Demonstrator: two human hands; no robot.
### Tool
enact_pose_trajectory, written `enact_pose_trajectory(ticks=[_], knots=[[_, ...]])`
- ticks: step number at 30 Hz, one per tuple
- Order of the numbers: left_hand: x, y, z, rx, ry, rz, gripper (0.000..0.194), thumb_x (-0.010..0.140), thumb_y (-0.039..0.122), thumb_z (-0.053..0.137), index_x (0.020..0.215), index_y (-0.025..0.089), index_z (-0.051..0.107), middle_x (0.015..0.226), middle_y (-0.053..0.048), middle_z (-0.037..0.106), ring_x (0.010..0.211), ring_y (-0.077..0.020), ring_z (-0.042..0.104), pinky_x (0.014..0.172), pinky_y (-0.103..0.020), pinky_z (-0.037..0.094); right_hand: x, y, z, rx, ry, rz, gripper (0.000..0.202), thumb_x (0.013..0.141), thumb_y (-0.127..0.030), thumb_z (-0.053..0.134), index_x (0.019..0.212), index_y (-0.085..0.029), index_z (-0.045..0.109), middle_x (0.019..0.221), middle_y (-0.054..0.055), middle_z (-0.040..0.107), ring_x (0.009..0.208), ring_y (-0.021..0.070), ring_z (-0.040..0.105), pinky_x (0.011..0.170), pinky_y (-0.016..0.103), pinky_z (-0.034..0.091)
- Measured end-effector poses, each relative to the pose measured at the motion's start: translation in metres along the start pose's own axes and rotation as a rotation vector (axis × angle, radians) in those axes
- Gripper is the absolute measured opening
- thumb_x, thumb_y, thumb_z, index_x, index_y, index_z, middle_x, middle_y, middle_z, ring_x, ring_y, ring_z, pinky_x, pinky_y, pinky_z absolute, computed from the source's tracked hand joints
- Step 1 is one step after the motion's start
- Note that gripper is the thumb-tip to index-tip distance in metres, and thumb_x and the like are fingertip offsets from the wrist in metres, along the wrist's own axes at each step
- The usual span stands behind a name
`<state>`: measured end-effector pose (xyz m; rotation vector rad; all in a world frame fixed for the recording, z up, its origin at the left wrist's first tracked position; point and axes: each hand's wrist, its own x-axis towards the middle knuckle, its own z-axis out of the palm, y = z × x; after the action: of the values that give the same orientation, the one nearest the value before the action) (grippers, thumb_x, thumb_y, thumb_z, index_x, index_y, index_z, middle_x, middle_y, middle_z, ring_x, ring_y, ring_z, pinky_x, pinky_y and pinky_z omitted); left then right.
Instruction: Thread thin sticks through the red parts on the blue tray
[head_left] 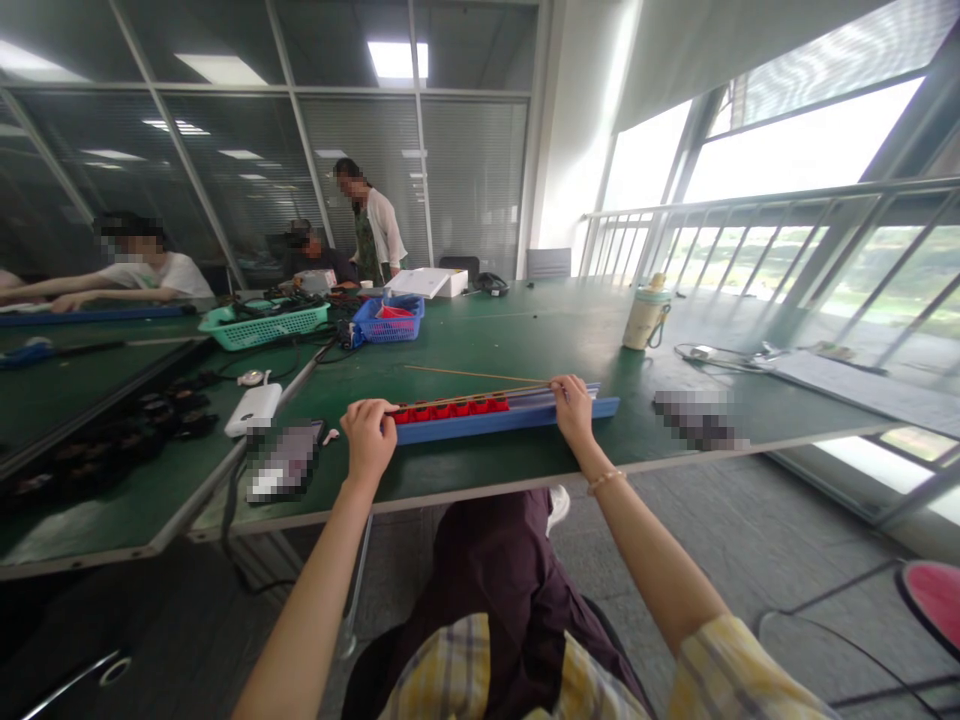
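A long blue channel [472, 425] lies across the green table in front of me, with a row of red pieces [457, 408] in its left and middle part. Above the red pieces, a thin tan strand [480, 392] runs between my two hands. My left hand [369, 430] is closed on the strand at the channel's left end. Over the channel's right part, my right hand [572, 408] pinches the strand's other side. From there a second length of it lies back leftward on the table behind the channel. Whether the strand is cord or a stiff strip I cannot tell.
A blurred phone [289, 460] and white power bank [253, 410] lie left. A green basket [262, 325] and blue basket [388, 320] stand farther back. On the right are a bottle [646, 318], another blurred item [697, 415] and papers [847, 390]. Several people are beyond.
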<state>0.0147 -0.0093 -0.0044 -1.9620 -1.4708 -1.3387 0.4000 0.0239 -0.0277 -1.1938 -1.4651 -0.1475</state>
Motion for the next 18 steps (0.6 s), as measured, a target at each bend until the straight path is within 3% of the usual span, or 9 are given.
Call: enact_pose_trajectory(ticks=[11, 18], knots=[[0.000, 0.002, 0.000, 0.012, 0.000, 0.006, 0.023, 0.085, 0.010, 0.047, 0.089, 0.022, 0.067, 0.097, -0.005, 0.072, 0.105, -0.0266, 0.056, 0.092, -0.042, 0.037, 0.002, 0.009, 0.001, 0.028, 0.149, 0.079, 0.024, 0.095, -0.031, 0.041, 0.079, -0.023, 0.056, 0.083, 0.006, 0.062, 0.086, 0.0238, 0.052, 0.083, 0.038, 0.041], [0.001, 0.004, -0.001, 0.016, 0.011, -0.036, 0.026, 0.085, 0.010, 0.046, 0.096, 0.022, 0.066, 0.102, -0.006, 0.071, 0.107, -0.0272, 0.055, 0.092, -0.041, 0.038, 0.000, 0.007, 0.006, 0.015, 0.048, -0.035, 0.024, 0.097, -0.031, 0.041, 0.081, -0.023, 0.058, 0.084, 0.006, 0.062, 0.085, 0.0236, 0.051, 0.082, 0.038, 0.042]])
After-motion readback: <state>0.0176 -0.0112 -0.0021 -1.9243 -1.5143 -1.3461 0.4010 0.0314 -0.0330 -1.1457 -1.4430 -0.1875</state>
